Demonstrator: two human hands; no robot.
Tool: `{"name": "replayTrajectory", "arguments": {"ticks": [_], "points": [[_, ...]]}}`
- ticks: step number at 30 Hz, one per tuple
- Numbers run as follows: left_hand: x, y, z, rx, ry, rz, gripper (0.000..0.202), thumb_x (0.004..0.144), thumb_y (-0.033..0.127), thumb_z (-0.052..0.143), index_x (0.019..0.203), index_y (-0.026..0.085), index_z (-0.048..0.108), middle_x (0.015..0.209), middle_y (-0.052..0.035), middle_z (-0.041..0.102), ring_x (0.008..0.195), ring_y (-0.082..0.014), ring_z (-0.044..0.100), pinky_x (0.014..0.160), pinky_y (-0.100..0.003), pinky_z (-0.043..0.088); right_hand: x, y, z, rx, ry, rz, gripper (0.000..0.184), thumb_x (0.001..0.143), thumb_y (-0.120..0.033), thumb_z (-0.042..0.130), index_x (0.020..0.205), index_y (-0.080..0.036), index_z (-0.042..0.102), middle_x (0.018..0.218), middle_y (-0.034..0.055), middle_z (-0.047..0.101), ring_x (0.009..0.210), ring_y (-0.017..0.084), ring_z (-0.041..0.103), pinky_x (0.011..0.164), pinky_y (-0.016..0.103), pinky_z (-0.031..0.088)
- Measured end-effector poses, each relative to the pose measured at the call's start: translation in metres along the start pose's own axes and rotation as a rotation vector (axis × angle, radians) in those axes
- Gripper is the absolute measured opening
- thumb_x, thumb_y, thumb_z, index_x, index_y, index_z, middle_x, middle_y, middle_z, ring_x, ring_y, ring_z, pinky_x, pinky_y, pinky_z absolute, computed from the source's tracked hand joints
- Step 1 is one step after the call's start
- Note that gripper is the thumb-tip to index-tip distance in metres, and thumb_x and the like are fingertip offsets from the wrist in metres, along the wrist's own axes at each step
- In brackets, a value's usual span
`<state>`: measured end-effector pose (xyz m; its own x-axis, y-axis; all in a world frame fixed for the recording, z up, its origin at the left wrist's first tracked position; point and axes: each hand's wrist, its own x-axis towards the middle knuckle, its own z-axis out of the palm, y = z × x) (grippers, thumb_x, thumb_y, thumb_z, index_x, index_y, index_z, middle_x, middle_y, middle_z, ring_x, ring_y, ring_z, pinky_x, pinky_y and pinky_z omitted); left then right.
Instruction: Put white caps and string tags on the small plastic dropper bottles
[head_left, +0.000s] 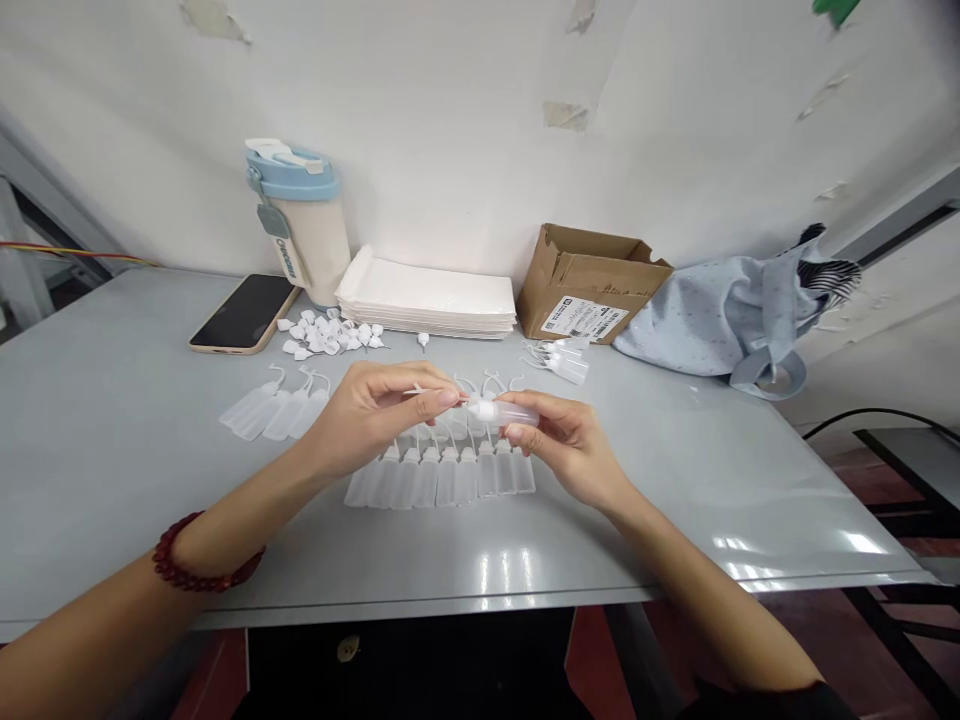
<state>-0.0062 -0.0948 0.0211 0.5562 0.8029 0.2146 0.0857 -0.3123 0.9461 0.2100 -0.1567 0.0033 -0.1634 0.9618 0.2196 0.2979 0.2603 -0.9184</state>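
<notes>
A small translucent squeeze bottle point(511, 413) lies sideways between the fingers of my right hand point(576, 445), its white neck pointing left. My left hand point(367, 408) is closed in a pinch right at that neck; a thin white piece point(417, 390) shows between its fingers, its exact kind hidden. Under both hands, several similar bottles point(448, 480) lie in rows with thin curled straps at their tops. More bottles point(276, 410) lie left of my left hand. A pile of white caps with thin needle-like tips point(327, 333) sits behind it, and one separate cap point(424, 341) stands nearby.
Along the wall stand a cream tumbler with a blue lid point(319, 230), a stack of white packets point(431, 295), an open cardboard box point(592, 285) and a light blue cloth bag point(712, 315). A phone point(245, 312) lies at left. Several bottles point(564, 362) lie before the box.
</notes>
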Motion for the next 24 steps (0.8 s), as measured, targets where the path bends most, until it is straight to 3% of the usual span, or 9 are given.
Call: {"name": "replayTrajectory", "arguments": {"ticks": [4,7,9,12,15,18,24], "points": [[0.010,-0.008,-0.018,0.146,0.071,-0.083,0.021,0.077,0.038,0.067,0.088,0.021,0.074,0.088,-0.0033,0.072,0.068,-0.0137,0.062,0.064,-0.024,0.052,0.011,0.015,-0.016,-0.346,0.124,-0.033,0.027,0.090,-0.036,0.055,0.102,-0.016,0.069,0.083,0.0057,0.066,0.073,0.017,0.058,0.059,0.028,0.047],[0.029,-0.017,-0.032,0.442,0.113,-0.215,0.027,0.079,0.042,0.062,0.090,0.020,0.072,0.091,-0.0046,0.073,0.071,-0.0170,0.063,0.065,-0.026,0.049,0.020,0.035,-0.035,-0.650,0.290,-0.118,0.031,0.089,-0.039,0.053,0.102,-0.015,0.068,0.083,0.0082,0.062,0.071,0.019,0.056,0.060,0.032,0.046],[0.045,-0.024,-0.038,0.663,0.128,-0.181,0.024,0.078,0.037,0.058,0.085,0.019,0.072,0.088,-0.0044,0.073,0.082,-0.0206,0.064,0.071,-0.026,0.047,0.025,0.050,-0.049,-0.770,0.377,-0.113,0.030,0.089,-0.038,0.051,0.103,-0.017,0.068,0.087,0.0094,0.060,0.078,0.023,0.057,0.064,0.034,0.047],[0.069,-0.035,-0.037,0.898,0.048,-0.129,0.022,0.077,0.032,0.053,0.077,0.017,0.070,0.079,-0.0057,0.072,0.079,-0.0219,0.064,0.068,-0.027,0.043,0.031,0.070,-0.065,-0.887,0.454,-0.076,0.030,0.089,-0.036,0.050,0.102,-0.017,0.069,0.091,0.0117,0.059,0.088,0.028,0.057,0.072,0.039,0.047],[0.085,-0.041,-0.028,1.092,-0.022,-0.221,0.032,0.079,0.037,0.049,0.059,0.017,0.063,0.056,-0.0067,0.060,0.061,-0.0230,0.059,0.057,-0.029,0.035,0.036,0.084,-0.074,-0.933,0.476,-0.017,0.029,0.088,-0.032,0.050,0.101,-0.015,0.069,0.091,0.0128,0.058,0.091,0.030,0.056,0.080,0.043,0.047],[0.095,-0.047,-0.020,1.165,0.001,-0.279,0.038,0.079,0.040,0.047,0.050,0.018,0.057,0.048,-0.0076,0.051,0.056,-0.0255,0.056,0.055,-0.031,0.031,0.039,0.092,-0.076,-0.954,0.456,-0.001,0.028,0.087,-0.028,0.051,0.102,-0.013,0.069,0.093,0.0142,0.057,0.095,0.030,0.054,0.087,0.044,0.045],[0.106,-0.058,-0.020,1.061,-0.028,-0.197,0.024,0.074,0.030,0.050,0.055,0.017,0.059,0.055,-0.0102,0.060,0.063,-0.0258,0.059,0.062,-0.032,0.035,0.039,0.093,-0.076,-0.927,0.398,-0.023,0.029,0.084,-0.029,0.057,0.106,-0.012,0.065,0.099,0.0161,0.057,0.099,0.033,0.053,0.088,0.047,0.046]]}}
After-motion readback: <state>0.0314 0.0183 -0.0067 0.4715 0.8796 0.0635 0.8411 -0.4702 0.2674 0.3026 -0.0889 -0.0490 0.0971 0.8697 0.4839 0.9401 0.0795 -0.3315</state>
